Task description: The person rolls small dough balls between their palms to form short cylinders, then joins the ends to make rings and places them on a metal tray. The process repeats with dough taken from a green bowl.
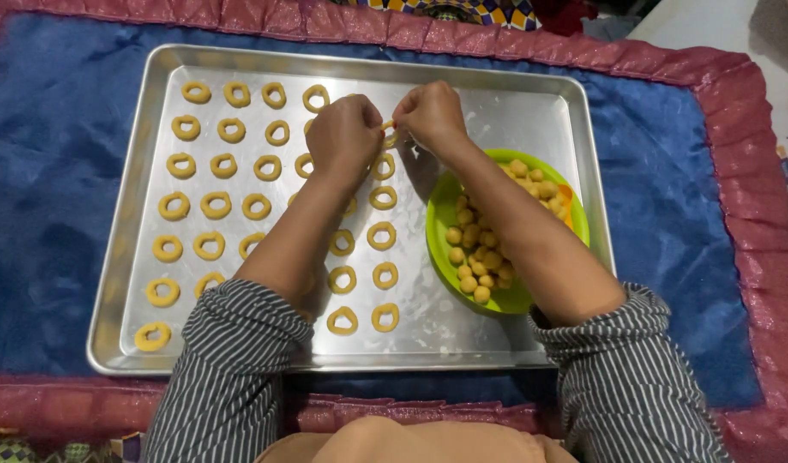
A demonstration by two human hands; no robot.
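Note:
My left hand [344, 137] and my right hand [430, 116] meet over the far middle of a silver baking tray [531, 111]. Together they pinch a small strip of yellow dough [388, 130] between their fingertips. Rows of yellow dough rings [214, 204] lie across the left and middle of the tray. A green bowl [442, 216] with several small dough balls [480, 257] sits on the tray's right side, partly under my right forearm.
The tray rests on a blue mat [51, 154] with a dark red border [754, 171]. Striped sleeves cover both my upper arms. Bare floor [711, 26] shows at the top right.

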